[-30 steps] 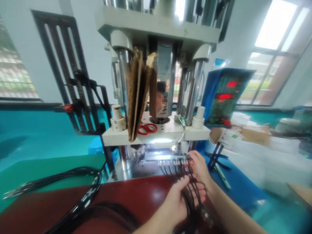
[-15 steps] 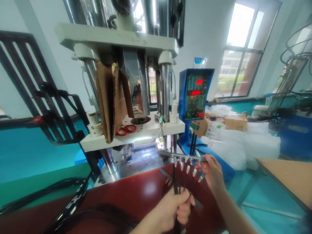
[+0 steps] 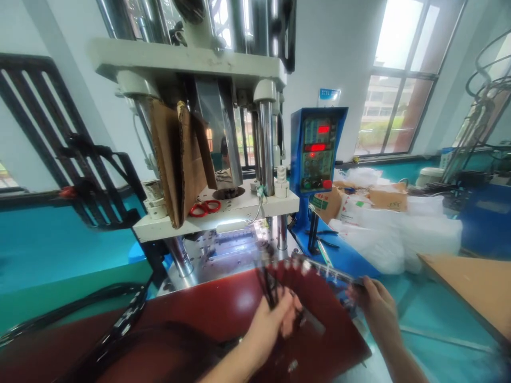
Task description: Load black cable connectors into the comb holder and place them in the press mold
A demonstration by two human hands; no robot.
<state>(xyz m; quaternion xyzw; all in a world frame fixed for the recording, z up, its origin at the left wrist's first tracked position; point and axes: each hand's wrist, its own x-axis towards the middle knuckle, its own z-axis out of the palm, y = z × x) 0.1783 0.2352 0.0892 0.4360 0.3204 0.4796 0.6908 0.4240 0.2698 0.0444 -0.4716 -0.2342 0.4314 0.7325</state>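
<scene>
Above the dark red tabletop (image 3: 223,306), my left hand (image 3: 275,319) is closed around several thin black cables (image 3: 269,284). Their upper ends are smeared by motion. Off to the right, the fingers of my right hand (image 3: 377,303) pinch one end of a long, narrow metal bar (image 3: 323,268). Small pale pieces sit along the bar, too blurred to name. The bar and the cables are apart. A small light-coloured piece (image 3: 293,366) lies on the tabletop below my left hand.
Ahead stands a press with a lit metal bed (image 3: 235,247); red-handled scissors (image 3: 205,208) and folded cardboard (image 3: 171,165) rest on its plate. To the right are a blue control box (image 3: 317,151), pliers (image 3: 329,242) and white bags (image 3: 379,239). Black cables (image 3: 128,314) lie at left.
My right hand has moved right and down with the metal bar. My left hand has shifted left with the cables, so the cable ends are now farther from the bar.
</scene>
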